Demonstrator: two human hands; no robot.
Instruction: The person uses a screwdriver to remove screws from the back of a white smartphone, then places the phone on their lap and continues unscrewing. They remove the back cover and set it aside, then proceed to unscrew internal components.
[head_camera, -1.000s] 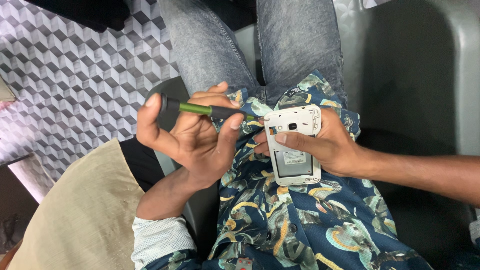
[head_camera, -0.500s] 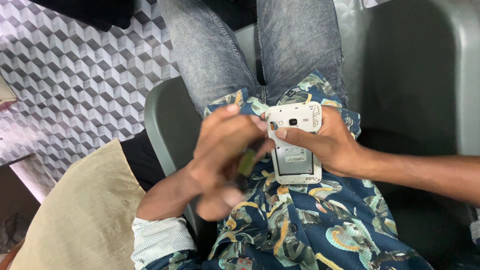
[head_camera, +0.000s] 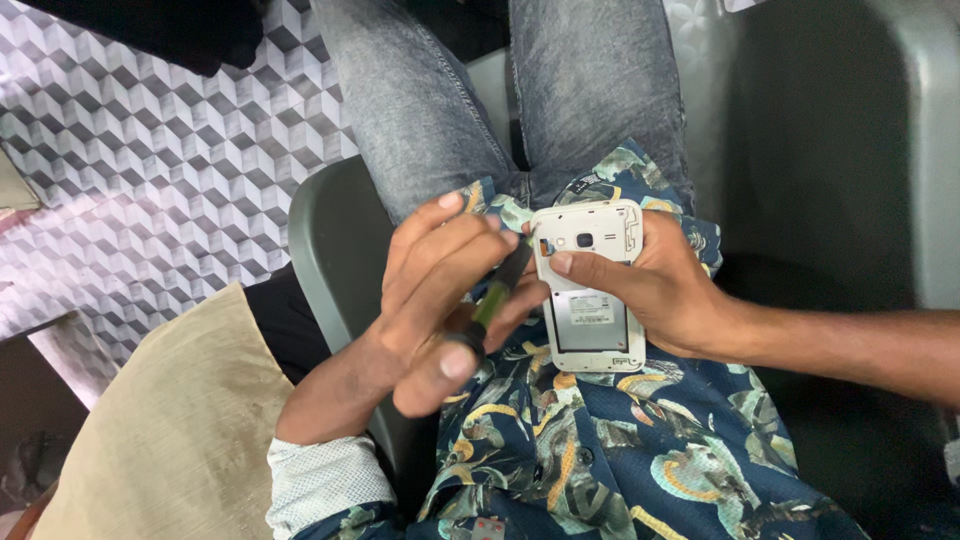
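Grey chair (head_camera: 330, 250), left hand (head_camera: 440, 300) gripping screwdriver (head_camera: 495, 295), tip hidden, right hand (head_camera: 660, 290) clasping phone (head_camera: 590, 290).

I count one white phone (head_camera: 590, 290), back cover off, one green-handled screwdriver (head_camera: 495, 295) just left of it, perhaps partly hidden, and two hands.

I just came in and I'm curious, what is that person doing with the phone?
A seated person holds a white phone with its back cover off in the right hand, over the lap. The left hand grips a green-handled screwdriver, its tip at the phone's upper left corner, near the camera.
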